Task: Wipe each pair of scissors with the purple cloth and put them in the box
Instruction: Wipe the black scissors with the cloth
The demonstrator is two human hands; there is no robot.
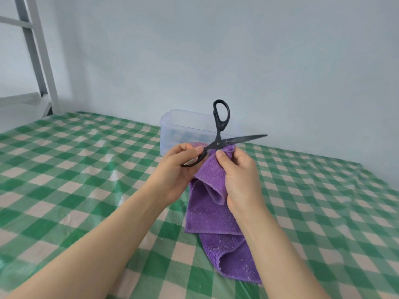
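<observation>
— Forearms [103, 244] come in over the near edge. What has the left hand [172, 169] got?
— I see its fingers curled round one loop of the black scissors [218, 143], blades spread wide, above the checked table [64, 169].
— Right hand [239, 175]?
— Thumb and fingers pinch the purple cloth [207, 212] against one blade, and its tail lies on the table. I see the clear box [172, 134] at the far edge.

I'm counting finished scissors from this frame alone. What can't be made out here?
Head view:
Contents of the box: blurred by its cloudy wall, partly covered by the scissors and left hand.
One scissor blade: wrapped in the purple cloth the right hand pinches.
Lower handle loop: partly behind the left hand's fingers.
White metal frame: cut off by the top and left edges.
</observation>
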